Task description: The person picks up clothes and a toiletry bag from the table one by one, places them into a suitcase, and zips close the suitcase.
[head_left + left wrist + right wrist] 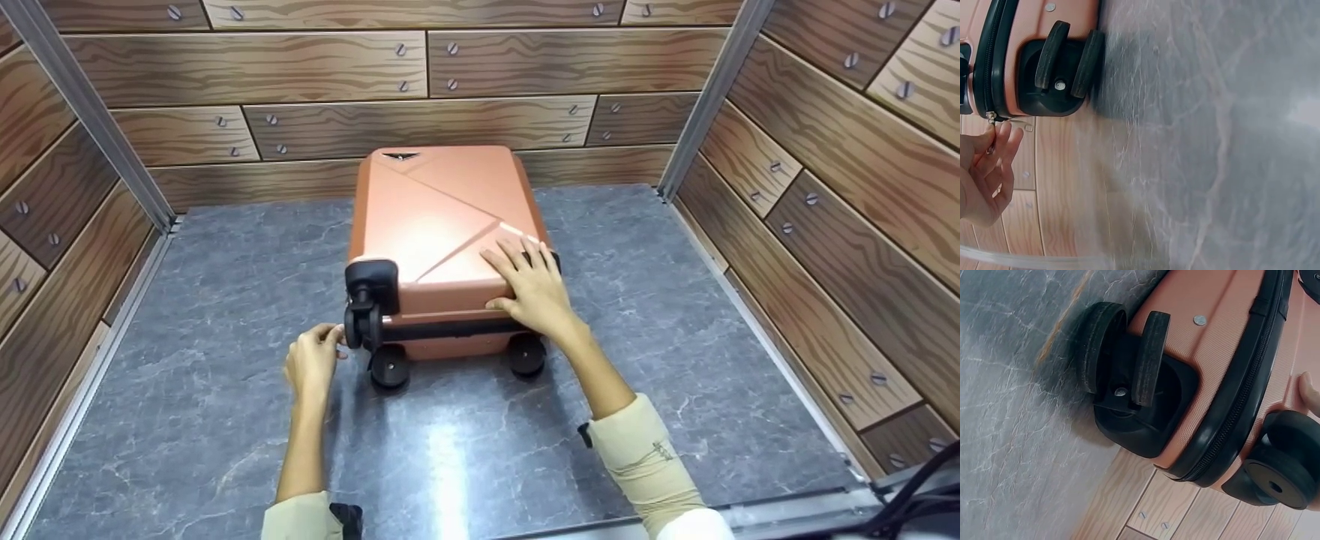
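A rose-gold hard-shell suitcase (450, 206) lies flat on the floor, its wheeled end towards me. My left hand (313, 364) is beside its lower left corner. In the left wrist view, that hand's thumb and fingers pinch a metal zipper pull (991, 117) at the corner of the black zipper (989, 62). The zipper (1233, 413) looks closed along the wheeled end in the right wrist view. My right hand (536, 289) rests on the suitcase's near right corner with fingers spread, partly hiding the black wheel housing there.
Black caster wheels (390, 367) stick out from the near end. Grey marbled flooring (637, 360) surrounds the suitcase. Wood-patterned walls (337, 67) stand at the back and both sides, with metal corner rails (716, 97). Dark cables (911, 495) hang at the lower right.
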{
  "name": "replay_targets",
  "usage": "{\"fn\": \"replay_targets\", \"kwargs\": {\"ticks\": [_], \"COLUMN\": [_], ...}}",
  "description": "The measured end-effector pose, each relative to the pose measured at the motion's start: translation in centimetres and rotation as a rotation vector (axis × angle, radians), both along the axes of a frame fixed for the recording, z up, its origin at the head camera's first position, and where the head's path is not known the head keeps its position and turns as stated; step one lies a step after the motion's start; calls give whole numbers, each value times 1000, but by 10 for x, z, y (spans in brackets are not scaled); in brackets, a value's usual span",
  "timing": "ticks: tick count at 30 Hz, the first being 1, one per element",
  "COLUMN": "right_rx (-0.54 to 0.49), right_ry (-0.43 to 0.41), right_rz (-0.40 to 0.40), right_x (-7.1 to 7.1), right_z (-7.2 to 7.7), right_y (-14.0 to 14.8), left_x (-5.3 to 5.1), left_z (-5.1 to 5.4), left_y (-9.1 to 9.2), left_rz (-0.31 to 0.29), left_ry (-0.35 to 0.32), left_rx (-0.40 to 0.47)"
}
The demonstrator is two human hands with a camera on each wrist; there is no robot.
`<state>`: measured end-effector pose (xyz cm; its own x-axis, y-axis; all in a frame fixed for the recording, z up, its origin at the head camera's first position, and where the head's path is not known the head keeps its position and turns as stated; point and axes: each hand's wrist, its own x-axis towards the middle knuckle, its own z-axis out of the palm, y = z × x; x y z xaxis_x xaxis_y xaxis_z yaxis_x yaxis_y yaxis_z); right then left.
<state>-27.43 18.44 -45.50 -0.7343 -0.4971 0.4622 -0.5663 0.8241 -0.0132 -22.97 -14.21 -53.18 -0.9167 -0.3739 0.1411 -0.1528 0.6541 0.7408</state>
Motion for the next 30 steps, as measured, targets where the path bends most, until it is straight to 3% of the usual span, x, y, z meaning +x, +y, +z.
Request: {"fn": "replay_targets", "kwargs": {"ticks": [13, 18, 30], "right_rx": [-12, -6, -13], "right_ry": [-19, 18, 17], "right_rz": [20, 25, 44], "right_x": [-1, -2, -1], "right_z": [1, 0, 1], "right_y": [1, 1, 1], "left_x": [-4, -4, -7], "left_z": [-2, -5, -8], "left_y": [0, 1, 4], "left_rz": [37, 41, 92], "left_ry": [5, 12, 58], "left_rx": [57, 74, 85]}}
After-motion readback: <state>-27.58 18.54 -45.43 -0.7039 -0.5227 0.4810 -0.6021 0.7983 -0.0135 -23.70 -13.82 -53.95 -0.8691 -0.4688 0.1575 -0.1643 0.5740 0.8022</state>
